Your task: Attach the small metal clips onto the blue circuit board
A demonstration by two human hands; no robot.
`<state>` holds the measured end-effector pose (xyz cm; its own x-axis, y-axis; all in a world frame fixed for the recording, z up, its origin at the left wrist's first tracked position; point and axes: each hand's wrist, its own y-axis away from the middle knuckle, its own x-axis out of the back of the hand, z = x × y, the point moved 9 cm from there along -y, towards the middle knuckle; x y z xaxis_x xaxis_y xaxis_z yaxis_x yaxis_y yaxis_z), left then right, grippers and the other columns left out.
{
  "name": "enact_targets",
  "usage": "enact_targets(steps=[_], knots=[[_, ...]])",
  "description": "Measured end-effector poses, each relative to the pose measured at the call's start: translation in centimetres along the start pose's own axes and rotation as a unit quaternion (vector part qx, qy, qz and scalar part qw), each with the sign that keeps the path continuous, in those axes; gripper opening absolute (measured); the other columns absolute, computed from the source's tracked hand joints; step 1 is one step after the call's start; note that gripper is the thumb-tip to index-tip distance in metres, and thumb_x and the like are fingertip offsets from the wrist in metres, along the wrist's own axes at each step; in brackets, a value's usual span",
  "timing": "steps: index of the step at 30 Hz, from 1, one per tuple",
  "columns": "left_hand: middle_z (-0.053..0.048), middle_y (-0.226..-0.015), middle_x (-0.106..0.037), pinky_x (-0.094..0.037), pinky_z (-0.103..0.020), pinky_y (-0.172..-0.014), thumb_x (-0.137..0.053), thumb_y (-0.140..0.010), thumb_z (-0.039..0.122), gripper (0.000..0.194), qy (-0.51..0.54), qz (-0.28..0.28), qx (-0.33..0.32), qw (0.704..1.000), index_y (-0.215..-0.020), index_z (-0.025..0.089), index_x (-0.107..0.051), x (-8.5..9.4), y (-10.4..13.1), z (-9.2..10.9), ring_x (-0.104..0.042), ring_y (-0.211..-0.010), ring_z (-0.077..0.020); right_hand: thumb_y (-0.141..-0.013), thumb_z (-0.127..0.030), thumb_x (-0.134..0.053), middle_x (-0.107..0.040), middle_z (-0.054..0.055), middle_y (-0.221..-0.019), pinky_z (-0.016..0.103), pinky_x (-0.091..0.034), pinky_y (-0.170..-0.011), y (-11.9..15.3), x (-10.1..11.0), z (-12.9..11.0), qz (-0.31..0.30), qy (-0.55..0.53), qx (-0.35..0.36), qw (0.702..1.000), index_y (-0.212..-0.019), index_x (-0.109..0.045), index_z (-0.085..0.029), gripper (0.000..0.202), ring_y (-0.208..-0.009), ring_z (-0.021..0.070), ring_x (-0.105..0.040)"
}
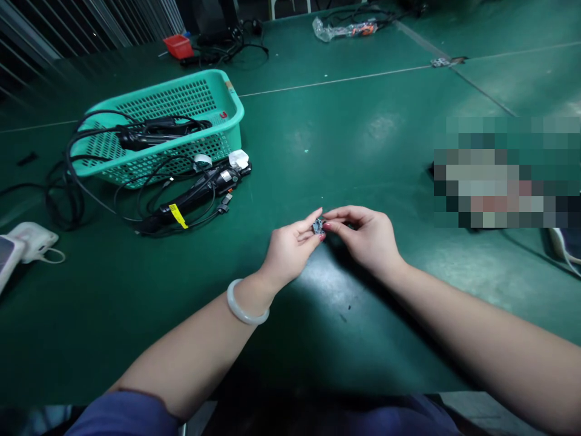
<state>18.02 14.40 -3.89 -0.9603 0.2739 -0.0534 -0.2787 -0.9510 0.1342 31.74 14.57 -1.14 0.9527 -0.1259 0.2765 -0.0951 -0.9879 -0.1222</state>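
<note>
A small grey part (318, 226) with an uneven, block-like shape sits between the fingertips of my left hand (290, 247), above the green table. It is too small for me to tell its kind. My right hand (370, 237) is closed in a pinch at the part's right side, thumb and forefinger close together against it. Whether those right fingertips also hold some smaller piece is hidden. A pale bangle (245, 309) circles my left wrist.
On the green table (290, 163), a turquoise basket (233, 112) holds black corded tools. Another black corded tool (195, 194) lies before it. A white device (34, 239) is at far left, a red bin (178, 46) behind. The right side has a blurred patch (490, 181).
</note>
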Motion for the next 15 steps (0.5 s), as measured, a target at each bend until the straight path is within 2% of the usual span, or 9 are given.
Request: enact_targets(steps=[7, 11, 15], knots=[[-0.001, -0.102, -0.074, -0.047, -0.032, -0.102, -0.068, -0.076, 0.02, 0.046, -0.057, 0.014, -0.054, 0.997, -0.121, 0.024, -0.064, 0.6, 0.2, 0.4, -0.068, -0.098, -0.0184, -0.075, -0.023, -0.066, -0.075, 0.001, -0.078, 0.033, -0.054, -0.077, 0.6, 0.2, -1.6, 0.012, 0.083, 0.049, 0.995, -0.082, -0.073, -0.021, 0.009, -0.074, 0.0179, -0.07], [-0.001, -0.093, -0.075, -0.05, -0.032, -0.096, -0.064, -0.079, 0.02, 0.042, -0.077, 0.009, -0.069, 0.995, -0.121, 0.023, -0.064, 0.6, 0.2, 0.4, -0.069, -0.091, -0.0176, -0.075, -0.025, -0.068, -0.074, 0.001, -0.077, 0.031, -0.053, -0.073, 0.7, 0.2, -1.8, 0.015, 0.103, 0.069, 0.992, -0.081, -0.072, -0.022, 0.008, -0.074, 0.0175, -0.069], [-0.004, -0.094, -0.075, -0.054, -0.032, -0.089, -0.063, -0.076, 0.014, 0.043, -0.018, 0.009, -0.066, 0.998, -0.119, 0.021, -0.065, 0.3, 0.2, 0.8, -0.07, -0.086, -0.0166, -0.075, -0.026, -0.068, -0.073, 0.001, -0.078, 0.031, -0.053, -0.07, 0.7, -0.1, -1.8, 0.005, 0.087, 0.08, 0.993, -0.084, -0.07, -0.021, 0.011, -0.072, 0.0165, -0.067]])
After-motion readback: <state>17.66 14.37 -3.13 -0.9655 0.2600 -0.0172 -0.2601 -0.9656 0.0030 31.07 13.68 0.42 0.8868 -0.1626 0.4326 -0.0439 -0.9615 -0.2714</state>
